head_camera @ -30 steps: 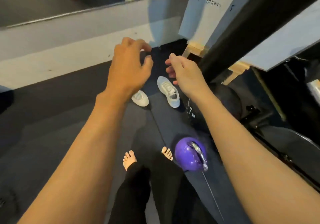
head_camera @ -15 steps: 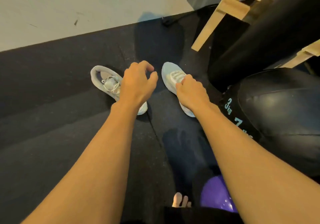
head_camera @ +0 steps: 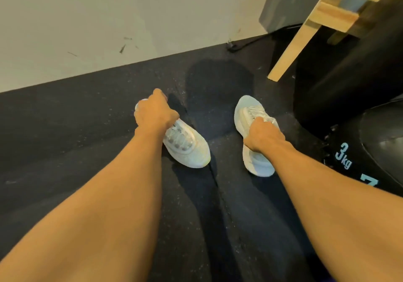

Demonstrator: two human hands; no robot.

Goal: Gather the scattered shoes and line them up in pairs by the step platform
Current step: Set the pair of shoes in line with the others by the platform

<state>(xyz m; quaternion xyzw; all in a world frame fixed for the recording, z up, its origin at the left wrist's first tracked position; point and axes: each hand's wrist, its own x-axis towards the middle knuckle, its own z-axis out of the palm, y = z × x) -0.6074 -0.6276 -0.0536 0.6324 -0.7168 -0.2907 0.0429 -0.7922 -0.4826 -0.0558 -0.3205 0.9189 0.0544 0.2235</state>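
Two white sneakers lie on the dark rubber floor in front of me. The left sneaker [head_camera: 187, 146] points toward me and to the right; my left hand [head_camera: 154, 112] is closed over its heel end, hiding the opening. The right sneaker [head_camera: 246, 115] points away from me; my right hand [head_camera: 262, 134] grips it at the collar, behind the laces. Both soles look to be on the floor. No step platform can be identified for certain.
A pale wall [head_camera: 109, 30] runs along the back. A slanted wooden leg [head_camera: 290, 48] and a large black block [head_camera: 349, 70] stand at the right. A black medicine ball marked 3 kg [head_camera: 379, 150] sits beside the right sneaker.
I have bent lower and closer to the floor. Both hands, which hovered over the sneakers half a second ago, have come down and closed on them.
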